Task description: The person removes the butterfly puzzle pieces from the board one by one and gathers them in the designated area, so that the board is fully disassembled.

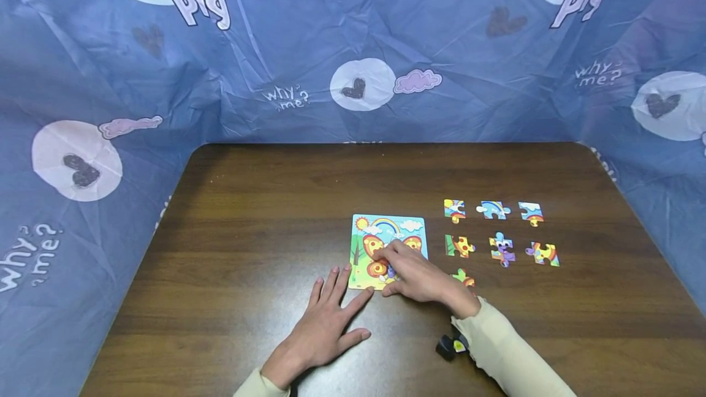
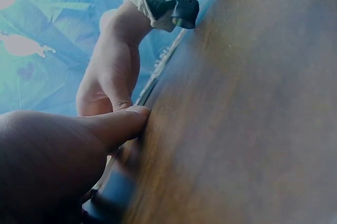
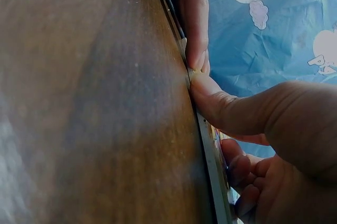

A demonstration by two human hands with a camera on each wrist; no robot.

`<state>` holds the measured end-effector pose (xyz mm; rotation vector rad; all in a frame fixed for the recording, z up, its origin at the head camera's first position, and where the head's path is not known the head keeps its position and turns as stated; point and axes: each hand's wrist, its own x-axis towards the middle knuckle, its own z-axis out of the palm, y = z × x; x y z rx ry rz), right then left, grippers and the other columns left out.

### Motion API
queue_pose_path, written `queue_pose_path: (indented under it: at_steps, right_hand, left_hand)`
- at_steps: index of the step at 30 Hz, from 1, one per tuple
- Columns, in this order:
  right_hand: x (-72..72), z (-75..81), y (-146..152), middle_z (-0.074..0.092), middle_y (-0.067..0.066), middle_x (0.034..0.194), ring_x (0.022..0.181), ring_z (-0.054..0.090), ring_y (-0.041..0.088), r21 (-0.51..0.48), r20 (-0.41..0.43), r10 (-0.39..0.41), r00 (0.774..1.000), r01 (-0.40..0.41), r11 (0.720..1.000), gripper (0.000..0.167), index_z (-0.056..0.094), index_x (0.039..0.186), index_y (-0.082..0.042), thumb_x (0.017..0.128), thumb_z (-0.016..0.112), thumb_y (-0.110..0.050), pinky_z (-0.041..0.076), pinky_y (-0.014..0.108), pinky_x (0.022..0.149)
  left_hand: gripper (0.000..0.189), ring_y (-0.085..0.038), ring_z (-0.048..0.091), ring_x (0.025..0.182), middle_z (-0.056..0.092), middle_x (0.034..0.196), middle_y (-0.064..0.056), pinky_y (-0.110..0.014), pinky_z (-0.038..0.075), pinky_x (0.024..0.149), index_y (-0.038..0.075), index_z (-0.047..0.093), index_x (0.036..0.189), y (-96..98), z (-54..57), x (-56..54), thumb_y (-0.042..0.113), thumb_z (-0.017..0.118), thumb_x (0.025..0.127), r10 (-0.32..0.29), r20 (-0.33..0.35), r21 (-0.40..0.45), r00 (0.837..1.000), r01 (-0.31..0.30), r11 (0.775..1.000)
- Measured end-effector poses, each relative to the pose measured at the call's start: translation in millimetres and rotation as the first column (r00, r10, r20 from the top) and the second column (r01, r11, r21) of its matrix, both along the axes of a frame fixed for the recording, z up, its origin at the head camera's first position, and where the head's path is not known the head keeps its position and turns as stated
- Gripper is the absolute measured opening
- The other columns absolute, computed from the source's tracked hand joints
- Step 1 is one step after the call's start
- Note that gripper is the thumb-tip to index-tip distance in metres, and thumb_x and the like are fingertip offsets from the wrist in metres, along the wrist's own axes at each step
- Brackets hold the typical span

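A square butterfly puzzle board [image 1: 360,268] lies flat on the table, printed with a sun and a rainbow. My right hand [image 1: 416,271] grips its front part, fingers bent over the picture and thumb against the front edge. In the right wrist view that thumb [image 3: 210,95] presses at the board's side [image 3: 210,166], with the other fingers curled against its face. The butterfly's middle is hidden beneath this hand. My left hand [image 1: 325,329] lies palm down with fingers spread, its index fingertip right at the board's front edge and the middle fingertip by the lower left corner.
Right of the board, loose jigsaw pieces [image 1: 502,249] lie in rows; one green and red piece [image 1: 464,277] is partly behind the right forearm. A black wrist device [image 1: 452,345] shows under the right sleeve. Blue printed cloth [image 1: 309,29] surrounds the brown table [image 1: 248,201].
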<state>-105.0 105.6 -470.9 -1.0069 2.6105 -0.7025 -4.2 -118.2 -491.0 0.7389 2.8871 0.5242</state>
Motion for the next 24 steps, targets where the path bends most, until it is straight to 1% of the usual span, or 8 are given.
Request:
queue_pose_path:
  at_steps: [3, 7, 11, 14, 18, 24]
  right_hand:
    - [0.2, 0.0, 0.0, 0.058, 0.004, 0.113, 0.097, 0.054, 0.013, -0.006, -0.005, -0.005, 1.0, 0.005, 1.0, 0.059, 0.06, 0.129, -0.01, 0.078, 0.085, -0.026, 0.048, 0.034, 0.086]
    - [1.5, 1.2, 0.8, 0.057, 0.005, 0.113, 0.094, 0.054, 0.013, -0.008, -0.042, -0.021, 0.999, 0.021, 1.0, 0.062, 0.062, 0.13, -0.007, 0.076, 0.086, -0.028, 0.05, 0.032, 0.083]
    - [3.1, 3.7, 1.2, 0.057, 0.006, 0.111, 0.093, 0.055, 0.013, -0.004, -0.057, -0.057, 0.997, 0.057, 0.998, 0.059, 0.065, 0.124, -0.005, 0.075, 0.088, -0.03, 0.052, 0.034, 0.083]
    - [3.1, 4.6, 0.5, 0.058, 0.005, 0.109, 0.092, 0.055, 0.013, 0.004, -0.041, -0.082, 0.996, 0.083, 0.997, 0.055, 0.068, 0.119, -0.006, 0.074, 0.088, -0.031, 0.052, 0.035, 0.084]
    - [1.7, 4.1, -0.8, 0.059, 0.005, 0.107, 0.089, 0.054, 0.013, 0.012, -0.024, -0.102, 0.995, 0.102, 0.995, 0.054, 0.068, 0.115, -0.007, 0.073, 0.089, -0.033, 0.052, 0.035, 0.082]
    - [0.6, 0.8, 0.4, 0.058, 0.004, 0.102, 0.087, 0.053, 0.012, -0.027, -0.011, -0.095, 0.995, 0.094, 0.995, 0.053, 0.063, 0.108, -0.007, 0.069, 0.091, -0.03, 0.05, 0.033, 0.08]
  left_hand:
    - [0.065, -0.05, 0.02, 0.152, 0.02, 0.165, -0.027, -0.069, 0.024, 0.117, 0.027, 0.042, 0.152, 0.2, 1.2, 0.2, 0.052, 0.058, 0.095, 0.002, 0.005, 0.003, 1.0, -0.002, 1.0]
    - [0.064, -0.05, 0.02, 0.152, 0.02, 0.165, -0.027, -0.069, 0.024, 0.117, 0.026, 0.043, 0.152, 0.2, 2.2, 0.7, 0.051, 0.058, 0.095, 0.001, 0.005, 0.004, 1.0, -0.001, 1.0]
    - [0.064, -0.05, 0.02, 0.152, 0.02, 0.165, -0.027, -0.07, 0.024, 0.117, 0.026, 0.043, 0.152, 0.2, 2.1, 0.4, 0.051, 0.058, 0.095, 0.001, 0.003, 0.004, 1.0, -0.001, 1.0]
    - [0.064, -0.05, 0.019, 0.152, 0.02, 0.165, -0.026, -0.07, 0.024, 0.117, 0.026, 0.043, 0.152, 0.2, 1.5, 0.1, 0.051, 0.058, 0.095, 0.0, 0.005, 0.006, 1.0, 0.0, 1.0]
    - [0.064, -0.049, 0.019, 0.152, 0.019, 0.165, -0.026, -0.07, 0.024, 0.117, 0.026, 0.043, 0.152, -0.1, 0.9, 0.0, 0.052, 0.058, 0.095, 0.0, 0.005, 0.003, 1.0, 0.0, 1.0]
    - [0.064, -0.05, 0.02, 0.152, 0.02, 0.165, -0.026, -0.07, 0.024, 0.117, 0.026, 0.043, 0.152, -0.2, 1.2, 0.2, 0.052, 0.058, 0.095, -0.002, -0.001, -0.002, 1.0, 0.002, 1.0]
